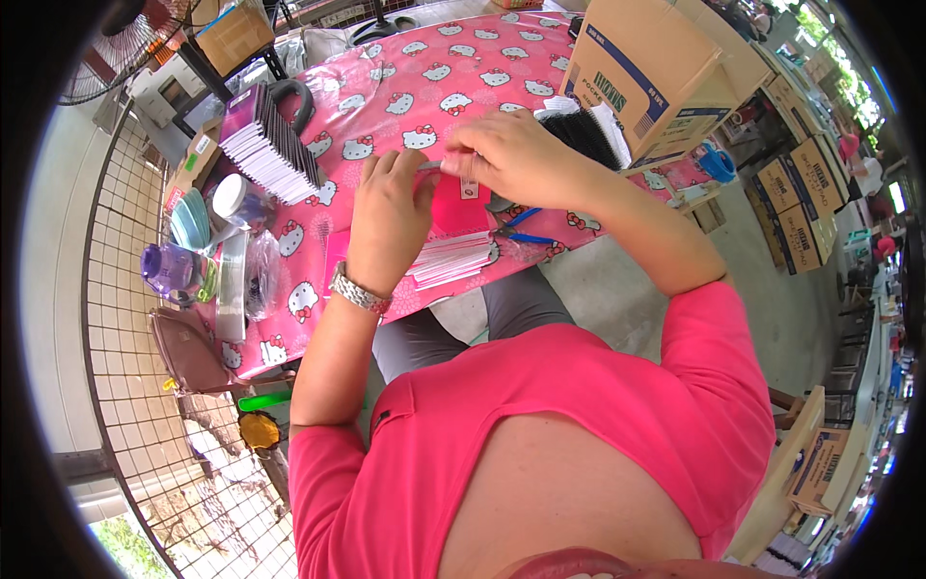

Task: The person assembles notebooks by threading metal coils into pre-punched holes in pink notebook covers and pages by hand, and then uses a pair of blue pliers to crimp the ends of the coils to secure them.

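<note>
1. Your left hand (386, 217) presses flat on the bright pink flat card (453, 207), fingers spread.
2. Your right hand (511, 154) pinches its upper edge, above the pink cartoon-cat tabletop (405, 77).
3. Blue-handled scissors (516, 227) lie just beside it.

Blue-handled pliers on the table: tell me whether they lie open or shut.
Open, as far as shows: the two handles of the blue-handled pliers spread apart on the pink tablecloth. Their jaws hide beneath the right hand.

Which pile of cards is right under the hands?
The small fanned pile of white cards at the table's near edge, just beside the left hand. The long dark-edged row of cards lies farther away, toward the far left.
</note>
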{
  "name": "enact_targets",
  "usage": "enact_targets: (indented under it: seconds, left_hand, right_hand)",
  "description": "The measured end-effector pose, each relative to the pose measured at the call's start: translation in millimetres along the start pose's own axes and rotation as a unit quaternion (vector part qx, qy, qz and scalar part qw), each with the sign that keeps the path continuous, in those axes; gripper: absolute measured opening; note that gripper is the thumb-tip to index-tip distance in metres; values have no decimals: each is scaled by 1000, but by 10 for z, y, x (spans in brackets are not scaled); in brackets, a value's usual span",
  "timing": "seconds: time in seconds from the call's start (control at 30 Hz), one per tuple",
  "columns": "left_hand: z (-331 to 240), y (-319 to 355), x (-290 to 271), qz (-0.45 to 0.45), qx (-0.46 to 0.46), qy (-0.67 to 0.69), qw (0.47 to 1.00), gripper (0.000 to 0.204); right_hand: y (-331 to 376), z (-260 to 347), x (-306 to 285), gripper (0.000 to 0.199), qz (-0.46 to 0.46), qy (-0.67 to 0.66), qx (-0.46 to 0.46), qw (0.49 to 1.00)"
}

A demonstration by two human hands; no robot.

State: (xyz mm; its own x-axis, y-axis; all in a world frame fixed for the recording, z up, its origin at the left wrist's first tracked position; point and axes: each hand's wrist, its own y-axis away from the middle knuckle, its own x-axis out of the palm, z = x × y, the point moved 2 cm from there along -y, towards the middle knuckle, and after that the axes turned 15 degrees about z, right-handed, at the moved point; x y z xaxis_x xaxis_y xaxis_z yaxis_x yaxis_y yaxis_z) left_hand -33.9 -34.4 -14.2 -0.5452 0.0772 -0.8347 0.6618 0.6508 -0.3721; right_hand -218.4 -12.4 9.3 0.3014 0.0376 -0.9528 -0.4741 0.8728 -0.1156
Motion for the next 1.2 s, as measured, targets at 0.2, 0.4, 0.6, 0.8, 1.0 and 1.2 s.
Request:
enact_targets:
  seconds: [0.2, 0.4, 0.6, 0.8, 1.0, 1.2]
  left_hand:
    - [-2, 4, 3, -1, 1, 7, 1000, 16]
    - [-48, -12, 7, 2, -2, 1, 1000, 15]
    - [8, 36, 10, 20, 1, 14, 1000, 17]
    - [2, -11, -55, -3, 23, 13, 1000, 21]
    - [39, 65, -86, -13, -1, 3, 1000, 31]
    - [20, 61, -62, -10, 0, 12, 1000, 31]
  right_hand:
    - [33, 53, 5, 24, -74, 33, -43, 996]
    - [29, 77, 6, 20, -65, 0, -31, 997]
    - [14, 123, -54, 19, 10, -7, -60, 998]
    - [-241, -1624, 911, 46, -2, -352, 151, 924]
    - [-59, -1461, 2553, 74, 164, 67, 344, 922]
    - [-201, -833, 424, 43, 48, -638, -67, 766]
